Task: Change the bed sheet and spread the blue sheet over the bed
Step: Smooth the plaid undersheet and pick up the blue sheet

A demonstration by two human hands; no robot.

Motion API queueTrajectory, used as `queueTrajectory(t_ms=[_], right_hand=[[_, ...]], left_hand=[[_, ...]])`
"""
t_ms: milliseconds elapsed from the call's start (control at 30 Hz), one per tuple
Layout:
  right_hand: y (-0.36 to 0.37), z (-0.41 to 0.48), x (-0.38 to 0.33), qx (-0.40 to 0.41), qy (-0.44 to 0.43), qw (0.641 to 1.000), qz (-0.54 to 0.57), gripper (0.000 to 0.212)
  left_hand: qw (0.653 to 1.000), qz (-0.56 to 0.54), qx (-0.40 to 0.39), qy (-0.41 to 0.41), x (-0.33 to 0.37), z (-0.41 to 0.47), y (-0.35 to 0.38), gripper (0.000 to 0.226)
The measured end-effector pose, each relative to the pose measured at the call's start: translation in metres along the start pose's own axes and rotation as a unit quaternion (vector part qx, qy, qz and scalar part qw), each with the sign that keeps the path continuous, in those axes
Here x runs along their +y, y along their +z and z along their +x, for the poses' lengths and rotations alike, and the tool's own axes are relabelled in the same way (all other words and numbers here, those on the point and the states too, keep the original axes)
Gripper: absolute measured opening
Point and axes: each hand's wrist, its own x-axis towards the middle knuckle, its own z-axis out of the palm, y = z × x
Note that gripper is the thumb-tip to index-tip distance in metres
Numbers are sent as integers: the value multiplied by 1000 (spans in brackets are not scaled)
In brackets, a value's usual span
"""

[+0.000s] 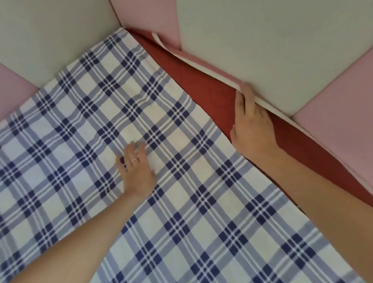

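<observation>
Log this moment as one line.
left hand: flat on sheet | right hand: at panel edge | red strip: uncovered

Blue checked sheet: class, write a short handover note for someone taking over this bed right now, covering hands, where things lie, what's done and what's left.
Left hand: flat on the blue checked sheet, fingers straight.
Right hand: flat on the bare red strip, fingertips at the lower edge of the grey wall pad.
Done: the sheet covers most of the bed.
Left: probably draw it over the red strip to the wall, then smooth the creases.
</observation>
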Motion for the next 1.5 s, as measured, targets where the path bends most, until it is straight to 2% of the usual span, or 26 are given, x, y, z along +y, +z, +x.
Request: queueTrajectory(t_ms=[67,167,267,333,400,500,567,667,767,833,967,1067,1167,1267,1367,1467,1500], right_hand=[[4,-1,8,-16,-18,999,-34,86],[4,-2,9,5,-42,998,-43,84],[8,-12,11,5,-43,999,-30,79],[16,-26,17,-14,-19,1000,-10,81],[24,-43,21,-65,-2,997,-52,84],[26,-60,31,-119,44,984,-127,93],[25,-60,32,-119,58,982,-134,98],[39,-55,17,-201,154,967,-26,107],[52,-45,8,-216,244,945,27,109],[55,-36,14,-219,244,944,20,106],[56,-29,26,-234,197,952,11,102],[53,-33,33,-254,118,960,22,97],[42,-31,50,-341,96,928,110,109],[30,-27,57,-374,106,909,147,114],[32,-32,57,-355,136,908,178,111],[40,-41,58,-329,181,911,167,107],[42,-43,57,-324,191,914,152,107]], left_hand=[[986,-51,58,144,30,8,-7,71],[935,-104,26,337,84,30,-19,63],[906,-66,26,417,143,50,-26,67],[906,-52,16,419,166,58,-29,67],[907,-1,25,420,165,63,-24,62],[885,134,71,439,158,69,-23,66],[875,136,112,450,164,73,-23,65],[865,115,150,464,179,80,-17,53],[883,161,93,432,196,81,-11,71],[883,184,74,426,200,81,-11,79],[859,231,54,455,182,83,-14,83],[857,256,28,446,185,82,-20,68],[864,271,-4,423,197,82,-28,50],[870,289,-37,397,205,82,-33,56],[882,250,-48,396,206,83,-38,55],[905,87,-44,414,181,77,-39,34],[907,41,-29,418,166,73,-38,33]])
